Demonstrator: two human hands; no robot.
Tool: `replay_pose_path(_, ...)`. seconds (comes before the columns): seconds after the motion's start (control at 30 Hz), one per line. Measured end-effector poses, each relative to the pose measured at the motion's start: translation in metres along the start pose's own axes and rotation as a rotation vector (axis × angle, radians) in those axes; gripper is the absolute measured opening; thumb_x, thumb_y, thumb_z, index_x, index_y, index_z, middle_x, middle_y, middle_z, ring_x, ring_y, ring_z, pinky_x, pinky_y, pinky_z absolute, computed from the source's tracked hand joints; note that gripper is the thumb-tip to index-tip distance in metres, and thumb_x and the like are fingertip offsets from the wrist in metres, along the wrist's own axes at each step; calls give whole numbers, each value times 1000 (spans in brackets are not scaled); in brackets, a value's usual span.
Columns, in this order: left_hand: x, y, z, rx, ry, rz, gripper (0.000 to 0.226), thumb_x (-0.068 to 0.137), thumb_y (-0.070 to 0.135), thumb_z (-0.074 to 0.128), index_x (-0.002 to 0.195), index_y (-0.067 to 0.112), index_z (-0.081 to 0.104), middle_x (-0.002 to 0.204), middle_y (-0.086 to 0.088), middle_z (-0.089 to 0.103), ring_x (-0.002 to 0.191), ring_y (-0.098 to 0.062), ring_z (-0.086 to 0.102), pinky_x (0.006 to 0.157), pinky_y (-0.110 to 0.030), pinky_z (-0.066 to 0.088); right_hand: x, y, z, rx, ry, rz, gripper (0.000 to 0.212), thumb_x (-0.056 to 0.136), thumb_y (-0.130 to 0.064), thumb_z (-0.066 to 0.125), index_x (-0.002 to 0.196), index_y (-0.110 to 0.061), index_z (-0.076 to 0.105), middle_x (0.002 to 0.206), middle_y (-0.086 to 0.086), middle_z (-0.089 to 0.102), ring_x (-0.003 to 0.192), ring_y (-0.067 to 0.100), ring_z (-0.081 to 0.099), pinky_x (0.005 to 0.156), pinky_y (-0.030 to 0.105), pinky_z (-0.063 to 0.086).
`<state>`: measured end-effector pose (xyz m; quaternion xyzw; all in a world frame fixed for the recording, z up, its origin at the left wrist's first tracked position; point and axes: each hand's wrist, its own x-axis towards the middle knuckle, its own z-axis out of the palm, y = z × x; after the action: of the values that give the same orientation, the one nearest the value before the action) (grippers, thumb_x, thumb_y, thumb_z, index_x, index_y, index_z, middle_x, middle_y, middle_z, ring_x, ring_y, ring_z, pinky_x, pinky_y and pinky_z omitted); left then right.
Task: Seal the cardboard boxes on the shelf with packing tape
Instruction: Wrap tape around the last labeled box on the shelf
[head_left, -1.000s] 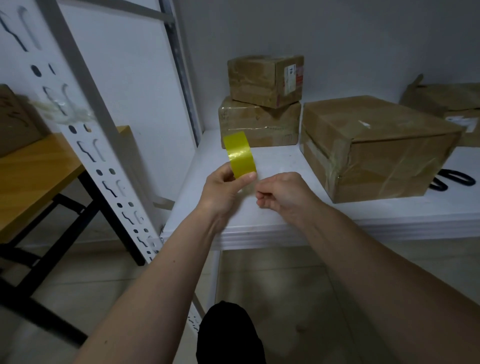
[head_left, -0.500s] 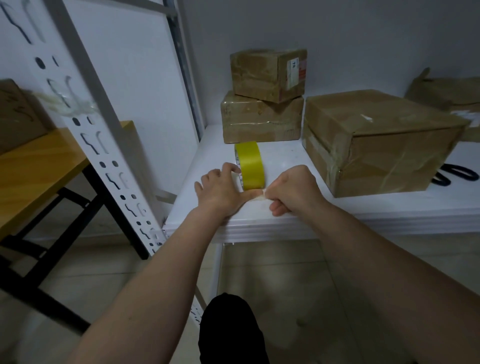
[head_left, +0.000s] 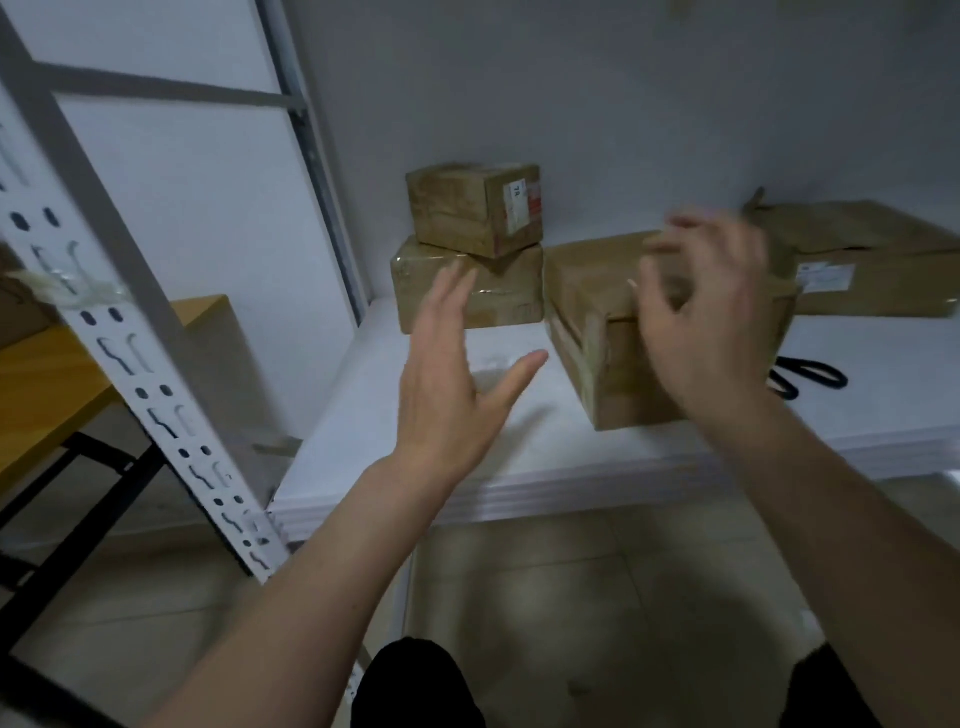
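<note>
White shelf (head_left: 649, 447) carries 4 cardboard boxes: 2 stacked (head_left: 470, 249) at its back left corner, a big box (head_left: 608, 332) mid-shelf, another (head_left: 872, 265) toward its back right. Left hand (head_left: 447, 374) is spread flat and empty; right hand (head_left: 711, 317), blurred, hangs loosely curled before the big box. No tape roll is visible, so I judge the next move is finding it.

On the shelf (head_left: 395, 436), a small box (head_left: 467, 213) sits on a second box (head_left: 511, 296) at the far left, with a large box (head_left: 608, 364) just to their right. A flat box (head_left: 878, 270) lies far right, and scissors (head_left: 808, 375) lie nearer, right of the large box.
</note>
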<state>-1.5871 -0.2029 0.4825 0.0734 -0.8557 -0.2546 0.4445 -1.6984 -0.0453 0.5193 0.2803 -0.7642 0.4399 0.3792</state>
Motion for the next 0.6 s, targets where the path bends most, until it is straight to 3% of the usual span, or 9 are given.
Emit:
replay_pose_path(0.07, 5, 25, 18, -66, -167, -91, 83, 87, 59, 59, 152, 16, 31, 158, 1, 30, 145, -11, 26, 116, -17, 21, 28, 36, -18, -173, -56, 201, 34, 94, -26, 54, 120, -5, 58, 134, 15, 49, 129, 31, 38, 104, 35, 31)
replay_pose_path(0.13, 11, 39, 39, -166, -319, -344, 80, 91, 60, 51, 154, 19, 27, 160, 0, 28, 145, -15, 27, 117, -29, 24, 46, 68, -30, -174, -206, 495, 54, 91, -40, 58, 132, -6, 49, 138, 15, 47, 129, 33, 39, 105, 42, 34)
replay_pose_path(0.2, 17, 46, 59, -337, -430, -585, 77, 92, 66, 42, 154, 22, 30, 158, 0, 33, 143, -18, 33, 117, -34, 27, 49, 84, -35, 123, -358, 823, 64, 85, -49, 62, 133, -9, 49, 135, 12, 52, 120, 28, 51, 95, 40, 44)
replay_pose_path(0.3, 17, 58, 83, -630, -487, -745, 90, 77, 88, 35, 151, 37, 33, 149, 6, 46, 133, -17, 46, 115, -39, 33, 40, 85, -35, 656, -371, 1113, 28, 92, -44, 57, 102, -20, 65, 100, 6, 69, 78, 17, 68, 64, 30, 50)
replay_pose_path(0.37, 15, 70, 89, -754, -434, -768, 104, 62, 96, 40, 151, 43, 27, 145, 14, 46, 127, -11, 47, 112, -36, 35, 35, 88, -36, 784, -342, 1093, 21, 96, -41, 51, 99, -25, 66, 93, 0, 72, 77, 16, 69, 60, 29, 51)
replay_pose_path(0.43, 19, 80, 89, -834, -362, -769, 108, 50, 94, 44, 147, 47, 32, 139, 18, 48, 124, -10, 49, 111, -43, 37, 34, 90, -43, 876, -314, 920, 23, 99, -35, 46, 113, -31, 64, 96, -9, 74, 84, 9, 71, 59, 23, 54)
replay_pose_path(0.5, 32, 91, 90, -913, -252, -769, 89, 63, 86, 51, 142, 47, 40, 133, 18, 54, 119, -10, 54, 106, -50, 43, 39, 89, -51, 937, -251, 740, 31, 98, -30, 49, 128, -33, 57, 106, -14, 71, 93, 2, 69, 63, 17, 54)
replay_pose_path(0.6, 63, 105, 98, -923, -103, -709, 45, 90, 53, 56, 132, 37, 51, 115, 15, 61, 103, -5, 60, 95, -42, 52, 53, 87, -57, 991, -143, 669, 46, 92, -23, 61, 136, -30, 50, 114, -11, 69, 96, 5, 68, 66, 19, 54)
